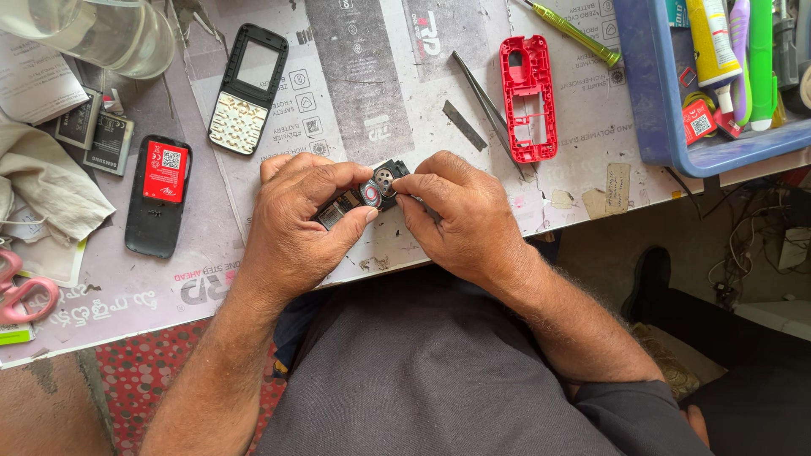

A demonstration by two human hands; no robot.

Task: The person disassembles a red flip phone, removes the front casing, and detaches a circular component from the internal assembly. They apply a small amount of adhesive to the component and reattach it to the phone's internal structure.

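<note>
Grey-trousered lap (439,371) fills the foreground, both forearms coming up over it to the bench edge. Left hand (300,224) is wrapped around a small black phone board module (365,196), thumb on the underside, fingers curled over the top; it sits at the near edge of the cardboard mat (372,93), between the two hands. Right hand (460,215) is pinched shut on the module's right end, fingertips at the round speaker parts. My read: best done with the left as a steady clamp and the right making only small fingertip moves, wrists braced on the mat edge so nothing springs off into the lap. Both wrists are bent inward, knuckles up, elbows wide. Unused around it: red phone frame (528,97), tweezers (490,110), green screwdriver (574,34), black keypad front (247,89), black back cover with a red label (159,196), blue tray (655,101).
</note>
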